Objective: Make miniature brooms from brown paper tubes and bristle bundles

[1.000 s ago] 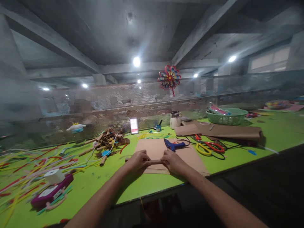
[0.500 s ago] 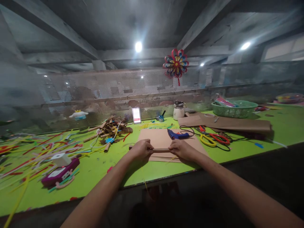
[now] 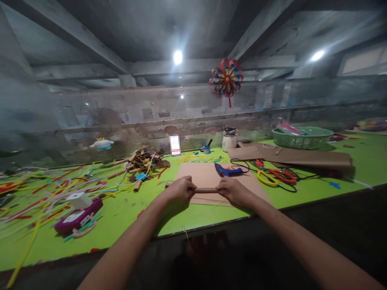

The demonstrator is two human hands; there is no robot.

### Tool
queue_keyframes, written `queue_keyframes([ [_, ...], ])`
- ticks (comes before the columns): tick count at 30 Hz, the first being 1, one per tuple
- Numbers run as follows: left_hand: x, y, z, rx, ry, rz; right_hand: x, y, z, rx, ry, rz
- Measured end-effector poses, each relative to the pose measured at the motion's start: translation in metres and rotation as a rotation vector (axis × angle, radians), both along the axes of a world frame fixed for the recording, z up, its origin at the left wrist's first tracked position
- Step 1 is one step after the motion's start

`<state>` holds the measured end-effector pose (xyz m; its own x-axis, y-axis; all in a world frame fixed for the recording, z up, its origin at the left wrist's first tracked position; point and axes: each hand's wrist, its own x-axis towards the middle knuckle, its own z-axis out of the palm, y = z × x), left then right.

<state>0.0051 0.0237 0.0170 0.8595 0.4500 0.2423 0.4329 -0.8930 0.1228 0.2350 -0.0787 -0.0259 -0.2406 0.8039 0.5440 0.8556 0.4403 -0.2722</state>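
Observation:
Both hands grip a thin brown paper roll [image 3: 207,190], held level above the front of a stack of brown paper sheets [image 3: 199,171]. My left hand [image 3: 180,189] is closed around its left part, and the roll's end sticks out beyond the hand. At the right part, my right hand [image 3: 234,190] pinches the roll between thumb and fingers. Just behind the right hand, a blue hot glue gun [image 3: 230,170] lies on the sheets. Scissors with yellow [image 3: 267,178] and red handles lie to its right.
Left of the sheets, brown paper rolls [image 3: 145,161] form a pile, beside scattered coloured strips and a purple power strip [image 3: 79,217]. A folded brown paper [image 3: 290,155], a green basket [image 3: 302,138] and a white jug [image 3: 229,140] stand toward the back right. A mesh panel [image 3: 157,104] rises behind.
The camera view has shifted slightly, so the table things appear a little further right. Both hands keep their hold on the paper roll, almost unmoved.

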Motion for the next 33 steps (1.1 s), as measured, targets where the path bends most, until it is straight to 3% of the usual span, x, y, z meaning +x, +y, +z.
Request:
queue_keyframes([
  [10, 0.009, 0.015, -0.020, 0.012, -0.056, -0.010, 0.002, 0.001, -0.003, -0.027, -0.022, -0.009],
  [16, 0.006, 0.023, -0.019, 0.019, -0.052, -0.038, 0.007, 0.005, 0.016, -0.123, -0.088, 0.044],
  [21, 0.008, 0.023, -0.020, 0.041, -0.061, -0.042, -0.015, 0.025, 0.032, -0.164, -0.144, 0.069],
  [26, 0.007, 0.018, -0.018, 0.049, -0.065, -0.044, -0.030, 0.039, 0.022, -0.134, -0.110, 0.064],
  [33, 0.007, 0.011, -0.020, 0.061, -0.087, 0.009, -0.005, 0.027, 0.006, -0.118, -0.042, 0.037],
])
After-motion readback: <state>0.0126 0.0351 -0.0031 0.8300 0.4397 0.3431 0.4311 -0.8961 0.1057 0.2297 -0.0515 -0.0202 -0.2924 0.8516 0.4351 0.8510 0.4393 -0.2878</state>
